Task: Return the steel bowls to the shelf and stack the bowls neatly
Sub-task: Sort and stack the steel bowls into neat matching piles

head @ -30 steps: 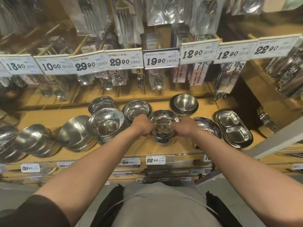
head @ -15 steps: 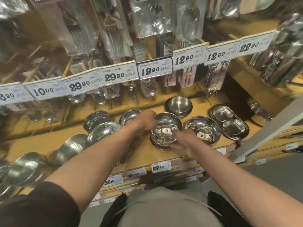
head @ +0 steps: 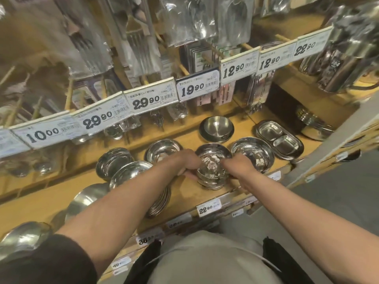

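A small stack of steel bowls (head: 213,167) stands near the front of the wooden shelf (head: 205,199), above the 22.90 tag. My left hand (head: 187,163) grips the stack's left side with curled fingers. My right hand (head: 238,166) holds its right side the same way. The top bowl sits slightly tilted on those below. More steel bowls stand around: one wide bowl (head: 253,155) just right of the stack, one (head: 164,149) behind my left hand, and a darker bowl (head: 216,128) further back.
A two-compartment steel tray stack (head: 280,139) lies at the right. Larger bowl stacks (head: 131,177) fill the shelf's left part. Price tags (head: 198,89) and packaged cutlery (head: 141,48) hang above. A grey upright post (head: 336,144) crosses at right.
My right hand has moved back onto the stack's right side, so both hands hold it again. The view has tilted and shifted left.
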The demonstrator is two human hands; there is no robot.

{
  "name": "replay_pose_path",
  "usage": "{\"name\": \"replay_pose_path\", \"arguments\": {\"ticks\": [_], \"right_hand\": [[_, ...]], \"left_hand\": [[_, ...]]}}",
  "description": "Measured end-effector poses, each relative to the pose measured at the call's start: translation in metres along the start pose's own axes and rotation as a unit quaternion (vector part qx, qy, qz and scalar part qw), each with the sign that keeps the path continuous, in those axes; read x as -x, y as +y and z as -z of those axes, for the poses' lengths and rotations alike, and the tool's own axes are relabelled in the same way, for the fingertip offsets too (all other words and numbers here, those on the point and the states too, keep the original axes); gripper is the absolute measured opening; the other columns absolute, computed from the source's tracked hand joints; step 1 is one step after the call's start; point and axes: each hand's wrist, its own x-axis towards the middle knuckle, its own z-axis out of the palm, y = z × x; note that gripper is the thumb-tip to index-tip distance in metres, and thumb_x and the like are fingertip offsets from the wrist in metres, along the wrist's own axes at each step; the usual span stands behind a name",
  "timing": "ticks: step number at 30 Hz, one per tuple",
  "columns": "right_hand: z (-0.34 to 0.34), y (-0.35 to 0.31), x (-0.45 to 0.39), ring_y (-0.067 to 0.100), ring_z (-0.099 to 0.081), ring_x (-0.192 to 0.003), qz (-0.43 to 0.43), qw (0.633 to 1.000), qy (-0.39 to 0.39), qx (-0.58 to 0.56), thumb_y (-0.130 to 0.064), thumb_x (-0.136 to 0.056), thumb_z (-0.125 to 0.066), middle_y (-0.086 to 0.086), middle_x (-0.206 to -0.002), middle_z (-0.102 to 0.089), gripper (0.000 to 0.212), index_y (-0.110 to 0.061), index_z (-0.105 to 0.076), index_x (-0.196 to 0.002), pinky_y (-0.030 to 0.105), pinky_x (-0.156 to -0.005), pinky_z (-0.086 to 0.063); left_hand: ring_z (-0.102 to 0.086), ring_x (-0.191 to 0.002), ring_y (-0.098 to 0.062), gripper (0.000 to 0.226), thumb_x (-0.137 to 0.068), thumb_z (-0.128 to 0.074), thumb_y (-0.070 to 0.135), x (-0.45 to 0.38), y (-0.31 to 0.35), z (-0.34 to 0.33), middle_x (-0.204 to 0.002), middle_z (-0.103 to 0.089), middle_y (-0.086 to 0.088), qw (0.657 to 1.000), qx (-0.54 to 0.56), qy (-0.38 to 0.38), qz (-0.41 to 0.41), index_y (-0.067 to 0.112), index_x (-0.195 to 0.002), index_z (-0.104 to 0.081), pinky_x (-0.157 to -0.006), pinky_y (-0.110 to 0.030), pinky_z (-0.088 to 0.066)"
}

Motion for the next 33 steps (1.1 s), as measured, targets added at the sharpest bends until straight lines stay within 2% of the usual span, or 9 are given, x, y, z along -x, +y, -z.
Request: {"name": "replay_pose_path", "arguments": {"ticks": [6, 9, 11, 15, 17, 19, 27, 30, 33], "right_hand": [[0.017, -0.001, -0.009, 0.028, -0.067, -0.104, 0.038, 0.996, -0.065, 0.049, -0.022, -0.087, -0.069, 0.01, -0.11, -0.071, 0.035, -0.007, -0.065, -0.119, 0.044, -0.095, -0.056], [0.022, -0.001, -0.009, 0.024, -0.07, -0.081, 0.028, 0.994, -0.106, 0.02, -0.018, -0.093, -0.068, 0.013, -0.104, -0.074, 0.033, -0.006, -0.06, -0.122, 0.037, -0.077, -0.06], [0.024, -0.002, -0.008, 0.023, -0.068, -0.073, 0.022, 0.993, -0.117, 0.005, -0.014, -0.095, -0.067, 0.014, -0.099, -0.074, 0.035, -0.002, -0.056, -0.126, 0.036, -0.07, -0.06], [0.028, -0.007, -0.003, 0.027, -0.074, -0.079, 0.011, 0.992, -0.126, -0.029, -0.011, -0.096, -0.065, 0.02, -0.106, -0.071, 0.029, 0.001, -0.053, -0.121, 0.04, -0.075, -0.065], [0.027, -0.008, 0.0, 0.024, -0.072, -0.073, -0.004, 0.988, -0.141, -0.058, -0.01, -0.096, -0.065, 0.022, -0.11, -0.069, 0.022, -0.004, -0.053, -0.113, 0.034, -0.066, -0.064], [0.023, -0.008, 0.004, 0.021, -0.069, -0.07, -0.019, 0.987, -0.143, -0.076, -0.008, -0.096, -0.065, 0.022, -0.11, -0.07, 0.022, -0.005, -0.052, -0.114, 0.032, -0.066, -0.063], [0.009, 0.005, 0.005, 0.034, -0.071, -0.104, -0.039, 0.987, -0.118, -0.1, -0.007, -0.093, -0.066, 0.022, -0.125, -0.061, 0.026, -0.001, -0.049, -0.111, 0.04, -0.087, -0.062], [0.008, 0.009, -0.001, 0.031, -0.072, -0.1, -0.038, 0.987, -0.12, -0.096, -0.011, -0.093, -0.067, 0.021, -0.126, -0.062, 0.055, -0.002, -0.041, -0.139, 0.039, -0.084, -0.063], [0.011, 0.01, -0.006, 0.018, -0.072, -0.073, -0.016, 0.991, -0.112, -0.064, -0.019, -0.094, -0.067, 0.013, -0.108, -0.068, 0.044, -0.009, -0.044, -0.131, 0.029, -0.065, -0.063]], "left_hand": [[-0.072, -0.088, -0.026, 0.033, -0.101, -0.05, 0.003, 0.011, -0.01, -0.015, -0.112, -0.063, -0.02, 0.994, 0.101, -0.013, 0.044, -0.003, -0.133, -0.041, -0.074, -0.033, -0.063], [-0.073, -0.082, -0.026, 0.024, -0.101, -0.052, 0.005, 0.015, -0.009, -0.022, -0.116, -0.064, -0.022, 0.99, 0.133, 0.016, 0.047, -0.003, -0.124, -0.048, -0.062, -0.028, -0.061], [-0.071, -0.075, -0.024, 0.008, -0.101, -0.052, 0.004, 0.016, -0.006, -0.024, -0.098, -0.067, -0.02, 0.989, 0.132, 0.051, 0.035, -0.003, -0.104, -0.052, -0.06, -0.028, -0.061], [-0.064, -0.045, -0.018, 0.022, -0.103, -0.047, 0.008, 0.02, -0.004, -0.015, -0.056, -0.067, -0.013, 0.99, 0.071, 0.117, 0.024, -0.006, -0.087, -0.053, -0.042, -0.026, -0.053], [-0.069, -0.07, -0.028, 0.02, -0.099, -0.05, 0.009, 0.016, -0.006, -0.01, -0.08, -0.071, -0.021, 0.986, 0.069, 0.15, 0.006, -0.009, -0.098, -0.059, -0.074, -0.04, -0.063], [-0.065, -0.08, -0.034, 0.02, -0.096, -0.051, 0.005, 0.014, -0.008, -0.009, -0.09, -0.067, -0.025, 0.983, 0.079, 0.165, -0.003, -0.011, -0.105, -0.059, -0.094, -0.051, -0.057], [-0.064, -0.08, -0.033, 0.029, -0.095, -0.053, 0.004, 0.007, -0.016, -0.009, -0.101, -0.065, -0.024, 0.987, 0.081, 0.139, -0.022, -0.011, -0.121, -0.056, -0.094, -0.055, -0.057], [-0.06, -0.062, -0.022, 0.03, -0.098, -0.053, 0.003, 0.005, -0.02, -0.008, -0.1, -0.059, -0.019, 0.988, 0.089, 0.121, -0.021, -0.009, -0.125, -0.051, -0.076, -0.044, -0.062], [-0.059, -0.059, -0.019, 0.027, -0.096, -0.056, 0.0, 0.003, -0.021, -0.011, -0.106, -0.062, -0.02, 0.99, 0.095, 0.102, -0.027, -0.005, -0.122, -0.049, -0.075, -0.039, -0.061]]}}
